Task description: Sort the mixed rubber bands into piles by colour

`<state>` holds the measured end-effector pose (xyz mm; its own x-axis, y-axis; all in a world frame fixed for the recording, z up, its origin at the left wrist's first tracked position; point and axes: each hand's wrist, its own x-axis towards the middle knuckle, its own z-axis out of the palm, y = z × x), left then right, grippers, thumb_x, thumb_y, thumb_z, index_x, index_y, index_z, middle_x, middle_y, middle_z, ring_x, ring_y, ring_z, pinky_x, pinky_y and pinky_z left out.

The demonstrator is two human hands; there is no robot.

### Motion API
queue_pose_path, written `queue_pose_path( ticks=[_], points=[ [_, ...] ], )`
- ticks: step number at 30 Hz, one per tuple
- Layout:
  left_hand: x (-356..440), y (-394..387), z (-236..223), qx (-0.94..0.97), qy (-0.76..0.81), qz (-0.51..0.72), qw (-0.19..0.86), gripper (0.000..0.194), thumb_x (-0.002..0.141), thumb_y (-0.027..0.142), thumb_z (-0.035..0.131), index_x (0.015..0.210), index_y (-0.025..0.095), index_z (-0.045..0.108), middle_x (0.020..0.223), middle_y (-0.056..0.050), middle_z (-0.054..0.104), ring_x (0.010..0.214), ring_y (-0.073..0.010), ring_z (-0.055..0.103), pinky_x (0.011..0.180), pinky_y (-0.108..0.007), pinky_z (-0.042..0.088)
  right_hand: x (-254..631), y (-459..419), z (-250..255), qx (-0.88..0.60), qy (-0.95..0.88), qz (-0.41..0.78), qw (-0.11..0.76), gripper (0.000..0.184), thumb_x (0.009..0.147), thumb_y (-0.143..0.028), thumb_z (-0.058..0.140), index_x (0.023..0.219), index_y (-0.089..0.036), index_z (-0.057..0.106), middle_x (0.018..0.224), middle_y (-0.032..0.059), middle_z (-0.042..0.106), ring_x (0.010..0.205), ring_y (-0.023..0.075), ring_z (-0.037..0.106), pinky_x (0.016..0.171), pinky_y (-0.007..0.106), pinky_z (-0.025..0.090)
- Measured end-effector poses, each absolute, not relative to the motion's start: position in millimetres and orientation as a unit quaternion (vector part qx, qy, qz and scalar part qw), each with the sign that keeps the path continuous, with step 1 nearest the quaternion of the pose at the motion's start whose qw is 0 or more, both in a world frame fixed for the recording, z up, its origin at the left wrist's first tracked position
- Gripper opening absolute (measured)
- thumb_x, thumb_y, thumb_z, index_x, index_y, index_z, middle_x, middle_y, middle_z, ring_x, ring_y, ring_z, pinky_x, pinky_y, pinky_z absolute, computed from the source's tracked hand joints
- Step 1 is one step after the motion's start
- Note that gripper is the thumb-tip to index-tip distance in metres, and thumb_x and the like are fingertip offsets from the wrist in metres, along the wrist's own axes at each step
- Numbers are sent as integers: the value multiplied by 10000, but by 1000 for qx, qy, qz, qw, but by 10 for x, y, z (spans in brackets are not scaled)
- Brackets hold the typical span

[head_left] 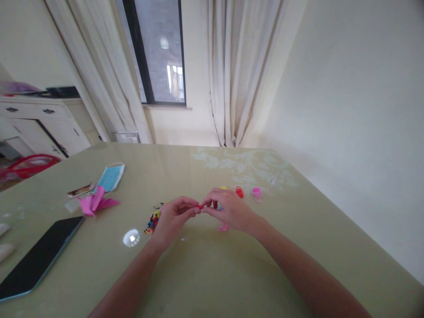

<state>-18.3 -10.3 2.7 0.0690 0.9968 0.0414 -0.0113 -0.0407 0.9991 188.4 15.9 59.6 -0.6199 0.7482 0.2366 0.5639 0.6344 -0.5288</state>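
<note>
In the middle of the table, my left hand and my right hand meet with fingertips pinched on a small red rubber band, mostly hidden by the fingers. Just left of my left hand, partly covered by it, lies a mixed-colour heap of rubber bands. Around my right hand are small colour groups: a red bunch beyond it, a pink bunch below it, and bits of yellow and blue partly hidden by it. A small pink cup stands farther right.
A clear dome-like lid lies left of the heap. Farther left are a dark tablet, a pink folded-paper shape and a blue face mask. A wall borders the table's right side.
</note>
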Motion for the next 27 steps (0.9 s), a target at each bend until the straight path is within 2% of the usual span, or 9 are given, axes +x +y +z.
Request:
queue_pose_path(
  ticks=[4,7,9,11,13,15,18,27],
  points=[
    [-181,-97,23,534,469,490,505,426,662,530,874,868,186,730,860,-84,818,808,-216,754,721,-311,596,1872,156,599,-381,-876,192,226,88,928,-180,708,949,-184,794,853,32,725,758,146,646,735,267,456],
    [-217,-79,12,572,489,469,463,413,730,560,805,913,196,738,901,-83,816,820,-222,747,729,-323,590,1915,159,671,-383,-859,217,262,75,916,-207,725,914,-179,795,805,23,719,722,135,628,702,260,447],
    [-270,-61,-11,617,530,443,378,366,825,561,712,935,213,747,910,-69,808,819,-221,733,745,-333,575,1988,148,778,-386,-834,253,303,92,907,-251,742,900,-177,796,775,16,716,694,127,604,662,254,432],
    [-337,-43,-52,664,585,397,242,308,917,507,610,933,234,753,932,-60,795,877,-239,715,809,-361,551,2086,115,918,-391,-807,293,333,149,902,-320,750,903,-180,802,741,9,705,649,120,559,602,252,402],
    [-400,-33,-106,695,631,326,112,280,962,433,552,954,242,756,1012,-73,783,998,-283,686,900,-416,511,2186,58,1061,-396,-786,322,348,208,894,-385,756,913,-186,812,716,9,692,617,118,517,556,256,372],
    [-440,-34,-161,711,656,249,44,274,972,397,542,1014,230,756,1103,-97,763,1091,-327,648,950,-466,470,2269,-10,1178,-398,-773,342,356,241,882,-423,765,913,-190,817,720,19,697,623,125,520,544,261,373],
    [-452,-43,-211,721,668,178,34,282,979,381,543,1082,212,745,1155,-116,737,1119,-346,627,946,-483,440,2343,-98,1279,-397,-765,353,363,250,875,-441,773,912,-198,818,750,33,717,664,141,559,566,270,413],
    [-451,-7,-213,739,656,144,56,209,970,248,518,932,221,722,1017,-80,738,1014,-298,660,896,-425,413,2386,-163,1335,-392,-762,360,369,274,875,-463,774,896,-193,812,719,31,696,632,137,553,542,266,429]
  ],
)
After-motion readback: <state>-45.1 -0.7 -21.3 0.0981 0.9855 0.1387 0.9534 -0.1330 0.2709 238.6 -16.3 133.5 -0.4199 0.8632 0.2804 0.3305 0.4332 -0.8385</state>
